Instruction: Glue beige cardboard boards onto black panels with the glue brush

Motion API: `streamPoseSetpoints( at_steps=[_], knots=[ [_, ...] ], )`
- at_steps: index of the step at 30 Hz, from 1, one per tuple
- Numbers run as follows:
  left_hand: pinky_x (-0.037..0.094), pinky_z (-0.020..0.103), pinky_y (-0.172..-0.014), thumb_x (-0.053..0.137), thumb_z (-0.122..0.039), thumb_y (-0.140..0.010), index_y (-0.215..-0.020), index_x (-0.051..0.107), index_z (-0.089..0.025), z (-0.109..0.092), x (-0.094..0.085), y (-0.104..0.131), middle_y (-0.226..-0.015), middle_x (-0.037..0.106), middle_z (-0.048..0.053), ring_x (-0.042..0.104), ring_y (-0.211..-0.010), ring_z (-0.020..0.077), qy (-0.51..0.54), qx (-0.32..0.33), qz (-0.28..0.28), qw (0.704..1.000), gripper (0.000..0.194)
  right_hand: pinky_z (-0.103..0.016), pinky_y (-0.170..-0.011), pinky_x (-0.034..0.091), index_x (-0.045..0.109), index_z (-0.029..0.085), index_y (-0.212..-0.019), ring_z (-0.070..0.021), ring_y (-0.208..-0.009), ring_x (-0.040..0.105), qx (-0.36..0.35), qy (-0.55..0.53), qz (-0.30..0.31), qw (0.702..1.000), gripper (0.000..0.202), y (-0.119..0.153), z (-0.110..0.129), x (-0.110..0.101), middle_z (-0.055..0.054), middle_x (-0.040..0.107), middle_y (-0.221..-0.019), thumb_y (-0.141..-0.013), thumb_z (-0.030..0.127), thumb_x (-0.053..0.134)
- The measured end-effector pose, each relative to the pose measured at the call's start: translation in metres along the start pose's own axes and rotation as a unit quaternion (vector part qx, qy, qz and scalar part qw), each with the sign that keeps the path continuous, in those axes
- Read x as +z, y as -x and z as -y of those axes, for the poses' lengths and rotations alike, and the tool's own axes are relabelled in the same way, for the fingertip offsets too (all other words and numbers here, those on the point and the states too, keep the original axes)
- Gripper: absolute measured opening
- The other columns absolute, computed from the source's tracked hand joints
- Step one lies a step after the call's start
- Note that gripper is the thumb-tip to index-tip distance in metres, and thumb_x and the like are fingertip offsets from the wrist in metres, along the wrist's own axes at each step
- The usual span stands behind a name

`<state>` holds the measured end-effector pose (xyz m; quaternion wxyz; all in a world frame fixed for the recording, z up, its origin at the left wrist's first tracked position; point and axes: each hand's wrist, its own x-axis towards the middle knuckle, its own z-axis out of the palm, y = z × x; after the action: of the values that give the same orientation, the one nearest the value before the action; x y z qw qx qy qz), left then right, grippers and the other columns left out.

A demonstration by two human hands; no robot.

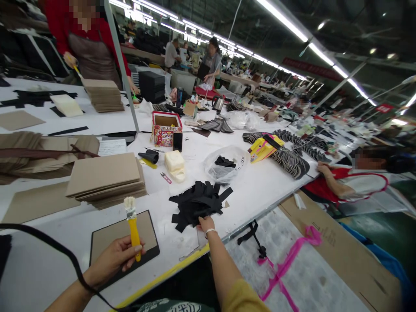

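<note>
My left hand [120, 255] is closed around the yellow handle of a paintbrush [133, 232], held upright with pale paste on its bristles. Below it on the table lies a grey-brown board [110, 240] with black edging. At the near side of a loose pile of black fabric strips [198, 201], my right hand [207, 224] pinches the end of a strip; its fingertips are partly hidden. Behind the brush rises a stack of bare boards [104, 175]. A block-like tub of cream-coloured paste [174, 164] and small pink-handled thread snips [166, 177] sit beyond the strips.
A plastic bag [224, 167] holds more black strips. Farther back stand a red patterned box [167, 130], a phone [177, 142] and a yellow case [264, 147]. A metal post [125, 73] rises from the table. Co-workers sit or stand around; a black cord [65, 251] crosses my left forearm.
</note>
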<state>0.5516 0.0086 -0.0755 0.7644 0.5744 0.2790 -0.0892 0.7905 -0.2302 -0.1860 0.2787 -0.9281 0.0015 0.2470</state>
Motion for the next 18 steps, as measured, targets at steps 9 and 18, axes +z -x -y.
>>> streamPoseSetpoints(
  at_steps=[9, 18],
  knots=[
    [0.031, 0.015, -0.037, 0.065, -0.040, -0.070, -0.088, 0.059, -0.011, 0.002, -0.017, 0.009, -0.074, 0.064, 0.004, 0.042, -0.041, 0.0029, 0.006, 0.014, 0.019, 1.000, 0.035, -0.031, -0.078, 0.043, 0.050, 0.015, -0.117, -0.0220, -0.091, 0.058, -0.228, 0.155, -0.052, 0.960, 0.036, 0.065, 0.030, -0.028, -0.011, 0.062, -0.093, -0.084, 0.025, 0.044],
    [0.035, 0.017, -0.037, 0.065, -0.042, -0.065, -0.071, 0.063, -0.011, 0.034, -0.021, 0.005, -0.050, 0.056, -0.002, 0.045, -0.040, 0.0061, -0.044, -0.018, 0.079, 0.996, 0.031, -0.026, -0.055, 0.036, 0.038, 0.025, -0.129, -0.0152, -0.064, 0.052, -0.667, 0.333, 0.022, 0.666, 0.044, 0.162, 0.116, 0.065, -0.004, 0.056, -0.078, -0.086, 0.017, 0.046]
  ],
)
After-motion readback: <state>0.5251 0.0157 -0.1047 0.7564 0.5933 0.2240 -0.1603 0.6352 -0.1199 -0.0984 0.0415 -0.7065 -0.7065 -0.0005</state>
